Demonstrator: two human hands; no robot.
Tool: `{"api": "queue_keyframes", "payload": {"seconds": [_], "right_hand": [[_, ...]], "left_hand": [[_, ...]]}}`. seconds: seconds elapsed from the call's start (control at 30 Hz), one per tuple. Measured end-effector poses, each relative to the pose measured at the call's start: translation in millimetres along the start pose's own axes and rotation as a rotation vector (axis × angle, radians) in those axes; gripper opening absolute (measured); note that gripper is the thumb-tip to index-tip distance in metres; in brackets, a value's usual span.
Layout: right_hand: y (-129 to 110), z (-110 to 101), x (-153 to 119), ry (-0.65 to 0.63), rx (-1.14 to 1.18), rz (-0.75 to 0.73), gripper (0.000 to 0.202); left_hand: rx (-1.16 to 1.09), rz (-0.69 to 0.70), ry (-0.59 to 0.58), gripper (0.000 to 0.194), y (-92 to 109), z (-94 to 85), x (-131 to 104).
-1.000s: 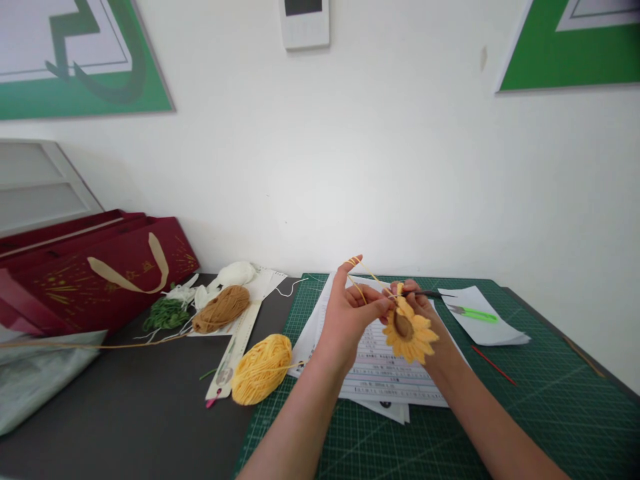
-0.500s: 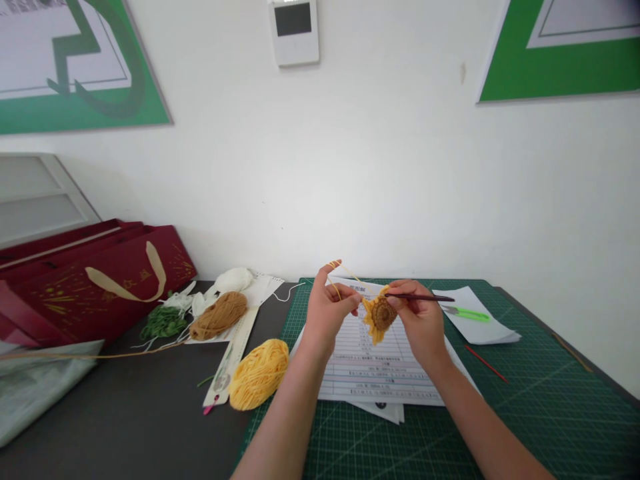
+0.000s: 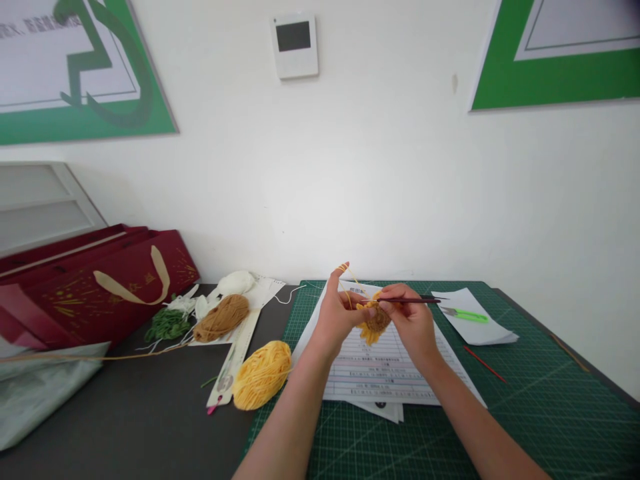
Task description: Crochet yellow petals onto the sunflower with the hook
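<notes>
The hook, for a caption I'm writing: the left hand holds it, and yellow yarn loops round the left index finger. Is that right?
Not quite: the head view shows the right hand holding the hook. Yellow yarn does loop round the left index finger.

I could read no text with certainty. The printed sheet (image 3: 380,373) bore a heading (image 3: 357,291) and rows of characters too fine to make out. Gold characters (image 3: 149,278) on the red bag (image 3: 113,307) were indistinct. The left wall poster (image 3: 30,73) showed one blurred line of text (image 3: 43,26) and a large green symbol (image 3: 90,61).
</notes>
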State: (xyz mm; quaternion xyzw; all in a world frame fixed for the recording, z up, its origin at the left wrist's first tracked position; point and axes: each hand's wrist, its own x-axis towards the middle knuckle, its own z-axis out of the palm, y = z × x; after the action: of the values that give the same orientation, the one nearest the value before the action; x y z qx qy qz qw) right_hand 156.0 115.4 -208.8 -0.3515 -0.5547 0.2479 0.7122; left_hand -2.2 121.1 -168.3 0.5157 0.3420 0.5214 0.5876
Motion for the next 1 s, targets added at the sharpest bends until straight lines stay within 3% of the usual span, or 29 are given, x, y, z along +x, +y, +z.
{"api": "queue_keyframes", "payload": {"seconds": [0.63, 0.8, 1.0], "right_hand": [[2.2, 0.2, -1.1, -0.002, 0.014, 0.077, 0.01], [4.0, 0.0, -1.4, -0.023, 0.009, 0.072, 0.011], [4.5, 2.0, -1.9, -0.041, 0.013, 0.069, 0.01]], "left_hand": [[-0.009, 0.006, -0.024, 0.073, 9.4, -5.9, -0.9], [-0.006, -0.051, -0.092, 0.094, 11.4, -9.2, -2.0], [-0.008, -0.08, -0.125, 0.102, 14.9, -16.3, -1.1]]}}
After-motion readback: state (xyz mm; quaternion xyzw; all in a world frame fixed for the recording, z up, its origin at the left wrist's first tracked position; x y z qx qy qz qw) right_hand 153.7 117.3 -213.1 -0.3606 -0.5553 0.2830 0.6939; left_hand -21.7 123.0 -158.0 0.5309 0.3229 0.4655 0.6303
